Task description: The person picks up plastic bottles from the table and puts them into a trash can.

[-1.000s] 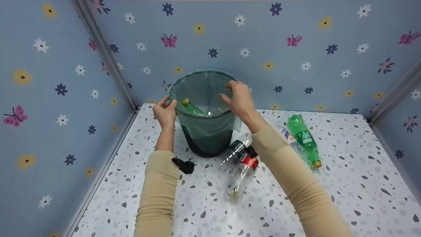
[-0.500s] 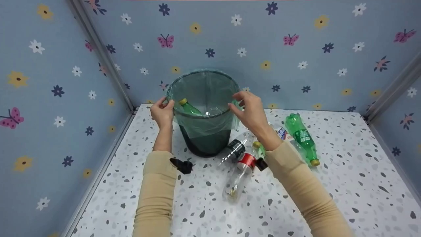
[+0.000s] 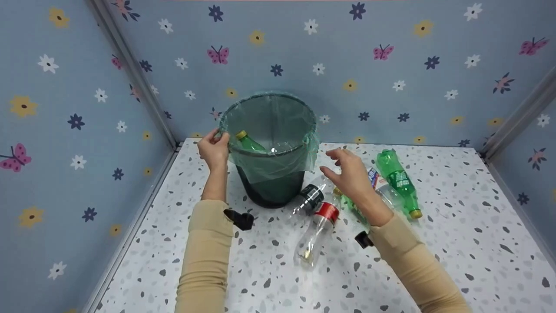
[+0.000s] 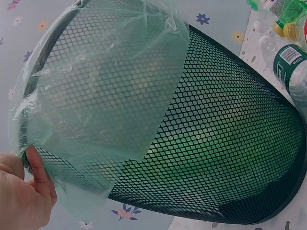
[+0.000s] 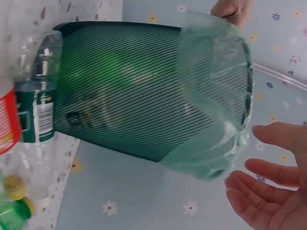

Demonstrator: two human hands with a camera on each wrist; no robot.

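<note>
A dark mesh wastebasket (image 3: 271,191) stands near the back wall, lined with a thin green plastic bag (image 4: 115,72) folded down over its rim. Inside lies a green bottle with a yellow cap (image 3: 251,141). My left hand (image 3: 214,150) pinches the bag at the left of the rim, thumb and fingers on the film in the left wrist view. To the right of the basket, my right hand (image 3: 352,174) is in the air with fingers spread and slightly bent, holding nothing. In the right wrist view its fingertips (image 5: 235,179) are apart from the bag's edge.
Right of the basket lie a clear bottle with a dark green label (image 3: 312,196), a clear bottle with a red label (image 3: 320,230) and a green bottle (image 3: 400,182). More bottles are partly hidden behind my right hand. Flowered walls stand behind and at both sides.
My right hand has left the basket's rim, moving right and toward me, after handling the bag's edge there. The bag now hangs over the right rim. My left hand stays at the left rim.
</note>
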